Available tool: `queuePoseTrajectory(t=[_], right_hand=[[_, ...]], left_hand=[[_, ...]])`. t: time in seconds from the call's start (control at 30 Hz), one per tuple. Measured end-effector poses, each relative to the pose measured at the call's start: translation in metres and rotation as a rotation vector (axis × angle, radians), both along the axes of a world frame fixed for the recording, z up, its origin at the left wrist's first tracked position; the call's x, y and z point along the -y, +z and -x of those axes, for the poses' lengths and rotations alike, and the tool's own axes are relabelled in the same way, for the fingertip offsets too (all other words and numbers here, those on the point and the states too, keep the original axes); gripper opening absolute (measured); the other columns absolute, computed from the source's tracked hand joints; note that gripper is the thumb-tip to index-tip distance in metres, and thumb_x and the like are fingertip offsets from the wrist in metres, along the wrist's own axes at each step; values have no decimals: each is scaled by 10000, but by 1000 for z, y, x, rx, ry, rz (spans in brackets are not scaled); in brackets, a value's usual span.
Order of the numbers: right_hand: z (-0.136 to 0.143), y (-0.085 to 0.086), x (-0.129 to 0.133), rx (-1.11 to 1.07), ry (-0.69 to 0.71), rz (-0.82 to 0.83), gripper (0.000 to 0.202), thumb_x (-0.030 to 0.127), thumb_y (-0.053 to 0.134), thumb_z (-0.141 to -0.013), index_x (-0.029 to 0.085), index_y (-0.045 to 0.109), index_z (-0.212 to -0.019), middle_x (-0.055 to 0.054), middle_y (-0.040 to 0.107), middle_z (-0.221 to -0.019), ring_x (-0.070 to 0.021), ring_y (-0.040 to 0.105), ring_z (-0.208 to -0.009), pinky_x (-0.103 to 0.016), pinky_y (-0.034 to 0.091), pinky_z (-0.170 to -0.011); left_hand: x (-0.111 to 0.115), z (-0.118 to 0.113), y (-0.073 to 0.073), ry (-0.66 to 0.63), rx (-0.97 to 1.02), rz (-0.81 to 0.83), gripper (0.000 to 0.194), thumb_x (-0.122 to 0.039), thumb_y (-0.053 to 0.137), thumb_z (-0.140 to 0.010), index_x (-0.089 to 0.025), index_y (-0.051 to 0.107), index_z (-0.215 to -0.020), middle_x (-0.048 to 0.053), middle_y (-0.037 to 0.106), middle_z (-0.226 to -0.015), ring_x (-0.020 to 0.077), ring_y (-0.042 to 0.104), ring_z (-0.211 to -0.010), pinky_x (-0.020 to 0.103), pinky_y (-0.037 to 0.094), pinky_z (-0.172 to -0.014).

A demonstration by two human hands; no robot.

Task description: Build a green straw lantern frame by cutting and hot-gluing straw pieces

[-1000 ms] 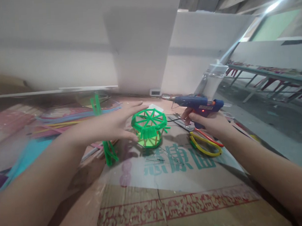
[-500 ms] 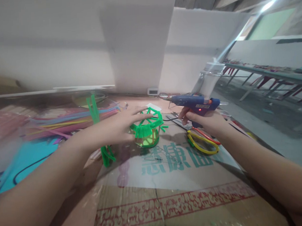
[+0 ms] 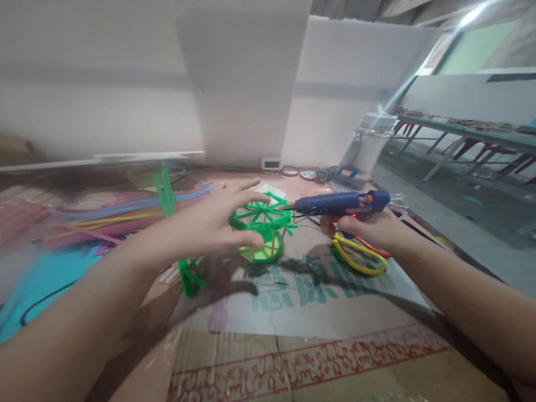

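Observation:
A round green frame of fuzzy pipe cleaners (image 3: pixel 275 227), with spokes across its top and thin orange-brown uprights, stands on a yellow-green base. Spread around its left side are the fingers of my left hand (image 3: pixel 219 218). The thumb overlaps its front and the fingertips are by the top rim; whether they touch it I cannot tell. My right hand (image 3: pixel 369 223) grips a blue hot glue gun (image 3: pixel 334 204), a red light glowing on it. Its nozzle points left, close to the frame's upper right rim. Yellow- and red-handled scissors (image 3: pixel 362 259) lie below this hand.
Loose green pipe cleaners (image 3: pixel 189 281) lie beside my left forearm. Coloured pipe cleaners (image 3: pixel 113 216) and a blue sheet (image 3: pixel 58 278) are at left. A clear bottle (image 3: pixel 367 146) and a small white display (image 3: pixel 272 163) stand behind. Printed cardboard (image 3: pixel 239 350) covers the front.
The glue gun has come down and slightly left, its nozzle now near the frame's rim. My left hand has opened wider, its thumb now across the frame's front.

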State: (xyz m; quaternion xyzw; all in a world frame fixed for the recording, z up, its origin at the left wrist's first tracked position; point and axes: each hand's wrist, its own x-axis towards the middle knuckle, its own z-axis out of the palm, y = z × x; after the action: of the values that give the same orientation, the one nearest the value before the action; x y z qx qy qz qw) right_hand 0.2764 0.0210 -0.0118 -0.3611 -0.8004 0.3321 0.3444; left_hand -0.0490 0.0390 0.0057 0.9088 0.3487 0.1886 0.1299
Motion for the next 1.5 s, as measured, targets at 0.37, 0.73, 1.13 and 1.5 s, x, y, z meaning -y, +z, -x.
queuePoseTrajectory(t=[0.37,0.73,1.13,1.5], right_hand=[[4,-6,9,142,-108,-135,500,697,713,-829,208,725,-725,-52,694,-684,-198,636,-637,-338,534,-602],[7,-6,11,169,-98,-84,407,609,783,-816,207,727,-797,-38,677,-703,-187,611,-637,-303,504,-571],[6,-8,10,135,-58,-45,433,622,794,-810,200,752,-900,-24,668,-745,-170,586,-654,-294,482,-587],[8,-9,10,166,-120,-63,402,587,813,-794,197,719,-785,-15,671,-703,-164,582,-633,-285,461,-564]], left_hand=[[5,-13,-4,41,27,-101,371,-467,516,-982,-232,788,-888,85,567,-1506,350,513,-1396,520,416,-1149],[2,-12,-7,47,56,-48,378,-488,518,-970,-228,741,-812,88,617,-1422,311,569,-1310,483,443,-1093],[3,-13,-7,41,53,-50,395,-492,513,-974,-220,712,-767,78,623,-1415,310,554,-1325,469,428,-1107],[3,-13,-5,41,42,-50,384,-482,512,-981,-221,717,-789,78,627,-1417,304,568,-1300,457,443,-1077]])
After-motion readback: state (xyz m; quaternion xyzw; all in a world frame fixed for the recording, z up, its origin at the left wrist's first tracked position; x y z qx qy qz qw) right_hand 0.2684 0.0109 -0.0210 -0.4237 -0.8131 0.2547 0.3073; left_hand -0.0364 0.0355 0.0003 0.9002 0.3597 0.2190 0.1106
